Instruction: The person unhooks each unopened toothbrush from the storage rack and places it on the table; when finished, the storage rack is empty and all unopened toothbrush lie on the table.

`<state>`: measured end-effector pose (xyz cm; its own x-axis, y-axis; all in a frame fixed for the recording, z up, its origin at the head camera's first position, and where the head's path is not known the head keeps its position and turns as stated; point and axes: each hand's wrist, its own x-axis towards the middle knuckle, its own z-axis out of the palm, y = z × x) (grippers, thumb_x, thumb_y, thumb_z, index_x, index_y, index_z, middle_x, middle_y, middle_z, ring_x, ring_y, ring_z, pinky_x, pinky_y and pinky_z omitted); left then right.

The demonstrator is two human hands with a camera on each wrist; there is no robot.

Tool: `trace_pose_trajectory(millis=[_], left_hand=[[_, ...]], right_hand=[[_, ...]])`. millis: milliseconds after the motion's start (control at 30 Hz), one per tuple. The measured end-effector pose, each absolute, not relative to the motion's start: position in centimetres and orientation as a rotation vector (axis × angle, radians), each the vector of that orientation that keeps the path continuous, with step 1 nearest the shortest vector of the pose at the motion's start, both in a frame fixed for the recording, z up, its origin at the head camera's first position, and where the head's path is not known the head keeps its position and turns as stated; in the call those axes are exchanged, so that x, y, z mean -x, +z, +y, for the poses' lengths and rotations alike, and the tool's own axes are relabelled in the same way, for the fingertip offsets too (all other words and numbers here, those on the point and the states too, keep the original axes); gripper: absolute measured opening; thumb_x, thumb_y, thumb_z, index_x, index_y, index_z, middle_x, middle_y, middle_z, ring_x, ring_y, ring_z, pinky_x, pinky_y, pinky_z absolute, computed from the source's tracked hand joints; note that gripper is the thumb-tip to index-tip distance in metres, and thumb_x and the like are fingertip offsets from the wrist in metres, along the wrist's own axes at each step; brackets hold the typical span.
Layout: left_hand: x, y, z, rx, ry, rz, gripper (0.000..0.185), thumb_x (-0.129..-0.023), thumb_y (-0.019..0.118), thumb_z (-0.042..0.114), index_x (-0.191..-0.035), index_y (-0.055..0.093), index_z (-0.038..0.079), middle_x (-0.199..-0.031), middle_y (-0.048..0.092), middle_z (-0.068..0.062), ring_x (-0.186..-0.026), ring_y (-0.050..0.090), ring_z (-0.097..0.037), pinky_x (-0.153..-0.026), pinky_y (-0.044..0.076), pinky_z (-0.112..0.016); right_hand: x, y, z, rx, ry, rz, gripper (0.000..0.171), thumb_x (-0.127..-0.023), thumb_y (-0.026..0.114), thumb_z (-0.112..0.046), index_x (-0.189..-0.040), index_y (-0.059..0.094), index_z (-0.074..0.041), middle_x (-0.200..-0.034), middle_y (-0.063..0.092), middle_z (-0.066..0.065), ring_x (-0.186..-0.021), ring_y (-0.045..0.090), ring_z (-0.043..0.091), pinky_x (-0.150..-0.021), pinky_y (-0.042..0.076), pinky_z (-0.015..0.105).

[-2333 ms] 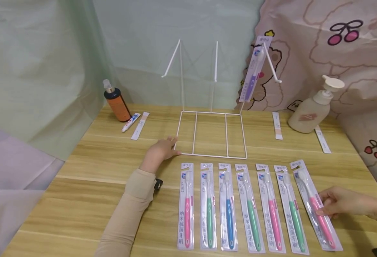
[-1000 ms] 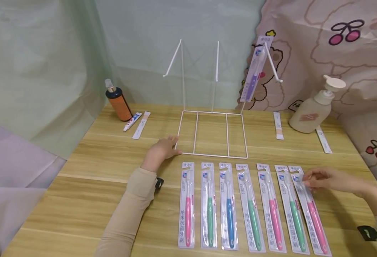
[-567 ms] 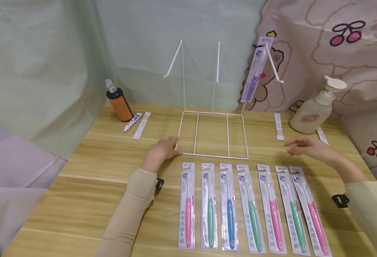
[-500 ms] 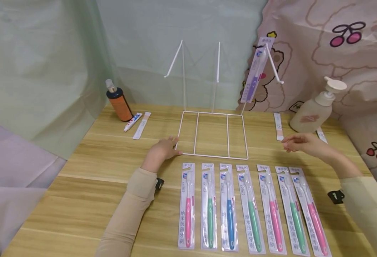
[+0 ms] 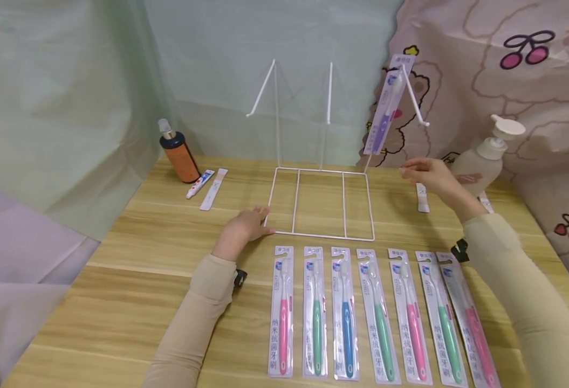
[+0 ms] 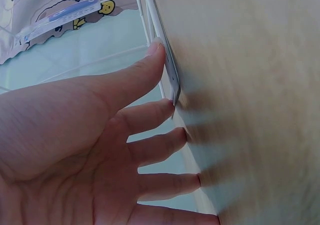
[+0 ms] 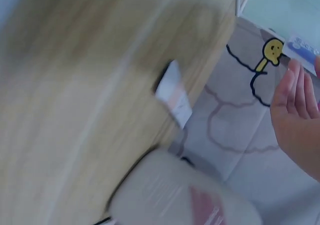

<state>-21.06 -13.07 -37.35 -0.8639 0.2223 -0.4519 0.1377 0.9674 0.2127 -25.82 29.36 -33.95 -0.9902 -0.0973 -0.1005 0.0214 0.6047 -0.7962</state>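
My left hand (image 5: 247, 223) rests at the front left corner of a white wire display rack (image 5: 333, 235), its fingertips touching the wood. In the left wrist view the thumb and fingers (image 6: 162, 145) are spread and fairly straight. My right hand (image 5: 427, 173) is raised above the table right of the rack, fingers loosely bent and holding nothing. A packaged purple toothbrush (image 5: 381, 126) hangs from the rack's right hook, just beyond the right hand. Several packaged toothbrushes (image 5: 347, 337) with pink, green and blue handles lie in a row before the rack. The left and middle hooks are bare.
At the back left are an orange spray bottle (image 5: 180, 159), a small toothpaste tube (image 5: 200, 184) and a flat white packet (image 5: 213, 189). A pump bottle (image 5: 480, 164) stands at the back right beside two more packets, one being a white packet (image 5: 423, 200).
My right hand straightened the rightmost pink toothbrush beside the green one, let go of it, and moved up and left toward the hanging toothbrush. The left hand stayed at the rack corner.
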Motion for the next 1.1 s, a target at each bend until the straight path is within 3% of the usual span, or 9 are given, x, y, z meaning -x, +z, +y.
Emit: trace_pose_trajectory(millis=[133, 267, 467, 733, 1100], left_hand=[[21.1, -37.3, -13.2, -0.244, 0.244, 2.629, 0.070, -0.095, 0.050, 0.042, -0.150, 0.016, 0.015, -0.155, 0.012, -0.012, -0.136, 0.020, -0.046, -0.106, 0.028, -0.059], [21.1, -37.3, -13.1, -0.249, 0.237, 2.633, 0.070, -0.095, 0.049, 0.042, -0.150, 0.016, 0.015, -0.155, 0.012, -0.012, -0.136, 0.020, -0.046, -0.106, 0.029, -0.058], [21.0, -37.3, -13.1, -0.263, 0.217, 2.628, 0.071, -0.095, 0.048, 0.043, -0.150, 0.015, 0.015, -0.155, 0.012, -0.012, -0.136, 0.021, -0.045, -0.106, 0.030, -0.056], [21.1, -37.3, -13.1, -0.259, 0.225, 2.631, 0.071, -0.095, 0.049, 0.042, -0.150, 0.015, 0.015, -0.155, 0.012, -0.012, -0.137, 0.019, -0.045, -0.106, 0.029, -0.057], [21.0, -37.3, -13.1, -0.271, 0.201, 2.633, 0.071, -0.095, 0.049, 0.043, -0.150, 0.016, 0.014, -0.155, 0.013, -0.013, -0.136, 0.021, -0.045, -0.106, 0.030, -0.056]], right_hand=[[27.7, -33.6, 27.7, 0.006, -1.347, 2.731, 0.061, -0.092, 0.053, -0.043, -0.135, 0.043, 0.000, -0.130, 0.050, 0.019, -0.105, 0.054, 0.018, -0.101, 0.040, 0.048], [29.3, -33.1, 26.4, -0.058, -1.374, 2.761, 0.070, -0.090, 0.055, -0.046, -0.139, 0.037, -0.001, -0.139, 0.041, 0.022, -0.124, 0.042, 0.033, -0.104, 0.036, 0.048], [30.9, -32.0, 24.4, -0.092, -1.456, 2.797, 0.081, -0.087, 0.055, -0.053, -0.145, 0.026, -0.005, -0.146, 0.035, 0.017, -0.132, 0.036, 0.031, -0.108, 0.033, 0.045], [32.3, -30.3, 21.9, -0.187, -1.650, 2.776, 0.075, -0.089, 0.054, -0.049, -0.146, 0.023, -0.010, -0.146, 0.035, 0.011, -0.132, 0.037, 0.023, -0.107, 0.036, 0.036], [32.9, -30.4, 21.2, -0.289, -1.656, 2.846, 0.063, -0.092, 0.058, -0.032, -0.142, 0.029, -0.009, -0.138, 0.043, 0.013, -0.123, 0.046, 0.023, -0.101, 0.042, 0.030]])
